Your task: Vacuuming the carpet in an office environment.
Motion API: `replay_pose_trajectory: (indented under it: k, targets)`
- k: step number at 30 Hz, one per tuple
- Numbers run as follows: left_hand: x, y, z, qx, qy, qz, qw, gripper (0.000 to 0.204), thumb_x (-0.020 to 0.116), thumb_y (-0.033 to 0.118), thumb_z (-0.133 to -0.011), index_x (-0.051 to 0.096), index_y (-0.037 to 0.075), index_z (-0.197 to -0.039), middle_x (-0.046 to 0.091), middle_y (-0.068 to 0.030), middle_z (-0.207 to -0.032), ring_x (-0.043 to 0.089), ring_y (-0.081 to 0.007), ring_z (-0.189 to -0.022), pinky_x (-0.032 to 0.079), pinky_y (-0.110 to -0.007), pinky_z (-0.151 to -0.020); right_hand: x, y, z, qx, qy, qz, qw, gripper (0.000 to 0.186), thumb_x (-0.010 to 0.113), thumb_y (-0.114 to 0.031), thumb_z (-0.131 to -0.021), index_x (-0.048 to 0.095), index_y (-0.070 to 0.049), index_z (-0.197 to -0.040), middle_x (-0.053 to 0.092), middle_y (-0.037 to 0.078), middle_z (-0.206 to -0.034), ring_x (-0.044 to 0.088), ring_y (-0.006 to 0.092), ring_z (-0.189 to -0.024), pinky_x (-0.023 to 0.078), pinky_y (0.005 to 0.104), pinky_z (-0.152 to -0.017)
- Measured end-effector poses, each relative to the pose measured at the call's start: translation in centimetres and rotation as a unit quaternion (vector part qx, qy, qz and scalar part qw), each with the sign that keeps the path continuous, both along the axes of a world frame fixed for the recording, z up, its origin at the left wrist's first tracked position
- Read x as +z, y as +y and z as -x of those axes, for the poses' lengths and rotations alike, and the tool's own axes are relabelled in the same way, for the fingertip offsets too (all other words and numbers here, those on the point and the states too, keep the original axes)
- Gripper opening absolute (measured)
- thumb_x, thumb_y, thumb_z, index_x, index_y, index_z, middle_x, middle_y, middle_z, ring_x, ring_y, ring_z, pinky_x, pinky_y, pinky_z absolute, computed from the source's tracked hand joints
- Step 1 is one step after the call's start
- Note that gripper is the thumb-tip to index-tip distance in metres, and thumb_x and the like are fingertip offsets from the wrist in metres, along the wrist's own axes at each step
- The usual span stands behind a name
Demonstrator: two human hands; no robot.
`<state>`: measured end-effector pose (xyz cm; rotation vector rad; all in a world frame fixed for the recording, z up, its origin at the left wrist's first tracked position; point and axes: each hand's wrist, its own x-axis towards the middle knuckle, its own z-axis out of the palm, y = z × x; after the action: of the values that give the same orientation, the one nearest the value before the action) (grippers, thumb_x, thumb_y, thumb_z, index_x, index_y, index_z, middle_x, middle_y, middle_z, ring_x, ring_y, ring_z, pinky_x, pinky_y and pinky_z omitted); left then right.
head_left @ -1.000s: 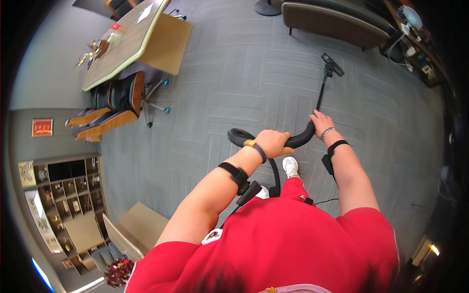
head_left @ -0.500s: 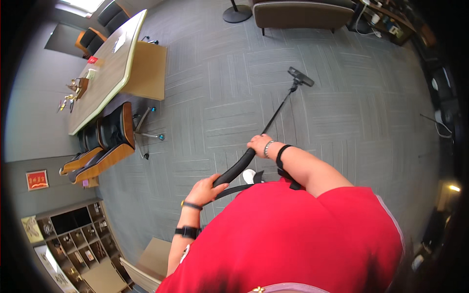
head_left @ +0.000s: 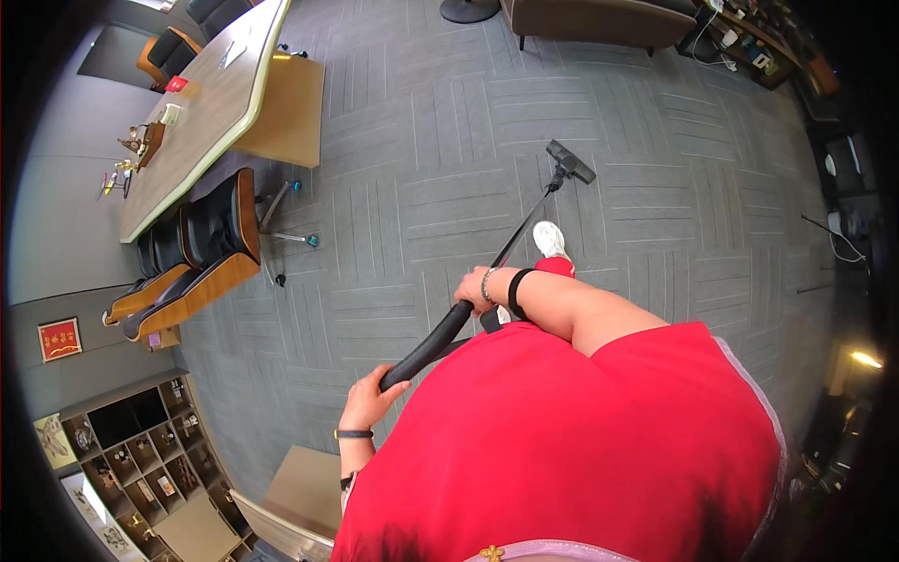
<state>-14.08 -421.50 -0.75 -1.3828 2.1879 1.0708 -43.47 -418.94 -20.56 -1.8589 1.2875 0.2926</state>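
A black vacuum cleaner wand [head_left: 518, 237] slants away from me across the grey carpet. Its wide floor head [head_left: 571, 163] rests flat on the carpet, ahead and a little to the right. My right hand [head_left: 476, 288] is closed around the wand near the top of the tube. Farther back, my left hand [head_left: 371, 397] grips the thick, curved black hose end [head_left: 428, 345]. Part of the hose passes close to my red shirt, and the rest of it is hidden by my body. One white shoe [head_left: 551, 240] shows just beside the wand.
A long desk [head_left: 211, 126] stands at the left, with a black-and-wood office chair [head_left: 211, 244] by it. At the far side are a brown sofa [head_left: 599, 23] and a round black stand base [head_left: 470, 9]. Shelving [head_left: 150, 459] fills the lower left; cables [head_left: 833, 239] lie at the right.
My right foot has come forward into view beside the wand. Both hands have shifted slightly left and nearer to me, still gripping; the floor head sits slightly closer.
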Motion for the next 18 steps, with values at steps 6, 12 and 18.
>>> replay_pose_trajectory:
  k: [6, 12, 18]
  targets:
    - [-2.4, -6.8, 8.6, -0.088, 0.010, 0.057, 0.994, 0.043, 0.076, 0.039, -0.084, 0.065, 0.007, -0.112, 0.070, -0.0164, -0.092, 0.068, -0.0366, -0.088, 0.052, -0.044, -0.077, -1.4, -2.9, 8.7, -0.099, -0.006, 0.056, 0.994, 0.033, 0.079, -0.034, -0.078, 0.068, -0.019, -0.104, 0.070, 0.003, -0.102, 0.062, 0.0241, -0.112, 0.042, 0.0440, -0.098]
    - [-6.3, -12.7, 21.0, -0.159, -0.019, 0.119, 0.980, 0.045, 0.076, 0.043, -0.082, 0.063, 0.011, -0.112, 0.070, -0.0100, -0.095, 0.066, -0.0312, -0.095, 0.044, -0.046, -0.086, -4.2, -6.7, 20.7, -0.131, 0.007, 0.051, 0.990, 0.031, 0.076, -0.030, -0.077, 0.069, -0.022, -0.106, 0.070, 0.003, -0.107, 0.061, 0.0241, -0.115, 0.042, 0.0469, -0.098]
    - [-9.5, -18.0, 36.0, -0.202, 0.000, 0.161, 0.966, 0.049, 0.071, 0.051, -0.084, 0.061, 0.013, -0.113, 0.070, -0.0098, -0.098, 0.065, -0.0317, -0.097, 0.043, -0.046, -0.087, -5.2, -10.6, 36.6, -0.158, 0.063, 0.026, 0.985, 0.033, 0.074, -0.031, -0.078, 0.070, -0.023, -0.110, 0.070, 0.004, -0.112, 0.060, 0.0250, -0.116, 0.041, 0.0487, -0.099]
